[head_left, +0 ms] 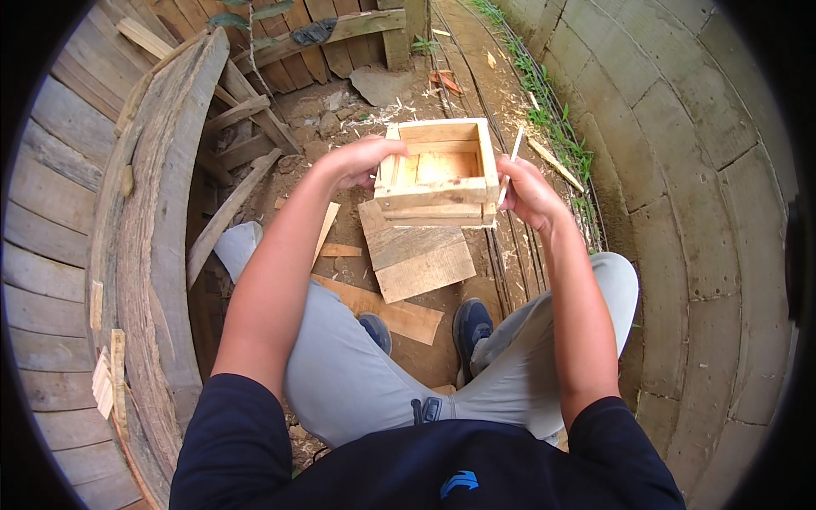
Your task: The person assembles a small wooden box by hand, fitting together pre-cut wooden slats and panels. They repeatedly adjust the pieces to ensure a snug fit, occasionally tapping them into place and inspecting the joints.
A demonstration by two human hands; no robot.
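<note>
Held out in front of me is a small open wooden box (438,194) made of pale slats, its open top facing me. My left hand (367,159) grips its left side, the thumb hooked over the rim. At the right side, my right hand (529,189) is closed around a thin pale wood stick (512,161) that points up past the box's corner. Its fingers are partly hidden beside the box, so I cannot tell whether they press on the box too. Below the box, a square wooden board (421,255) lies on the dirt.
A long plank (387,310) lies by my shoes. To the left runs a thick weathered timber (161,229) with wood scraps (110,374) on it. A block wall (680,187) rises at the right, with dark cables (446,72) along the ground and wood shavings scattered about.
</note>
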